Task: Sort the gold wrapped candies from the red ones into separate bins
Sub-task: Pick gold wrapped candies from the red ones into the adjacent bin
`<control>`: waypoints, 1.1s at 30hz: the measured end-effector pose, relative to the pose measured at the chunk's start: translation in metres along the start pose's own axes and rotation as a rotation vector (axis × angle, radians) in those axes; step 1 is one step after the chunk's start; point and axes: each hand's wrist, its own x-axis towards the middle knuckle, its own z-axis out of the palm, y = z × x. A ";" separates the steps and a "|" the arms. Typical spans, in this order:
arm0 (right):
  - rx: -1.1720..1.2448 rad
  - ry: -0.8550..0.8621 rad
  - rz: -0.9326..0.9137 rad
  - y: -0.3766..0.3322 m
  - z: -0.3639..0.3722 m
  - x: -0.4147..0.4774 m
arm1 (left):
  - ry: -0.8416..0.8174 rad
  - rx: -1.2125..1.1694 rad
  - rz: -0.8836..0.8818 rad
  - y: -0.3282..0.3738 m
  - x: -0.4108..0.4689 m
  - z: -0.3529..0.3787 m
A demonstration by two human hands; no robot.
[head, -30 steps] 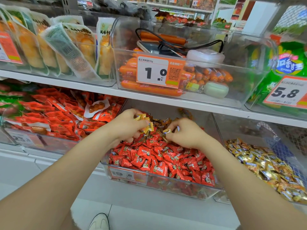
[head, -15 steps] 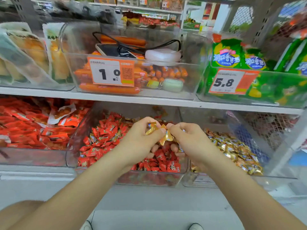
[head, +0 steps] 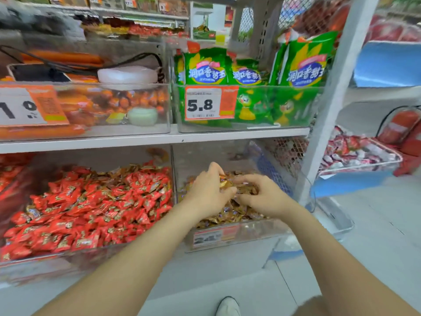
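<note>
Both hands are over the clear right-hand bin point(head: 239, 234), which holds a heap of gold wrapped candies point(head: 227, 214). My left hand point(head: 208, 193) grips a few gold candies point(head: 224, 183) between thumb and curled fingers, just above the heap. Close beside it, my right hand point(head: 267, 198) curls its fingers down over gold candies at the top of the heap. The neighbouring left bin point(head: 68, 257) is full of red wrapped candies point(head: 91, 208), with some gold ones mixed in along its back.
A shelf edge point(head: 159, 139) runs just above both bins, bearing a bin of orange sausages point(head: 102, 106) and one of green snack bags point(head: 250, 87). A white upright post point(head: 328, 115) stands right of the gold bin. My shoe point(head: 227, 306) shows on the floor below.
Both hands have moved right with the gold candies, from over the red bin to over the gold bin. My view has swung right as well.
</note>
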 end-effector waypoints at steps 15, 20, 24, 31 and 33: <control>0.025 0.060 -0.163 -0.077 0.020 -0.005 | 0.043 0.223 0.368 -0.026 -0.068 -0.086; -0.006 0.052 -0.404 -0.161 0.073 0.002 | 0.290 0.241 0.022 -0.079 -0.098 -0.149; -0.111 -0.051 -0.443 -0.203 0.121 0.023 | 0.201 0.500 -0.397 -0.141 -0.108 -0.181; -0.359 -0.108 -0.316 -0.230 0.187 0.092 | 0.088 0.367 -0.736 -0.200 -0.078 -0.191; -0.363 -0.101 -0.297 -0.233 0.201 0.111 | 0.111 0.216 -0.774 -0.208 -0.057 -0.196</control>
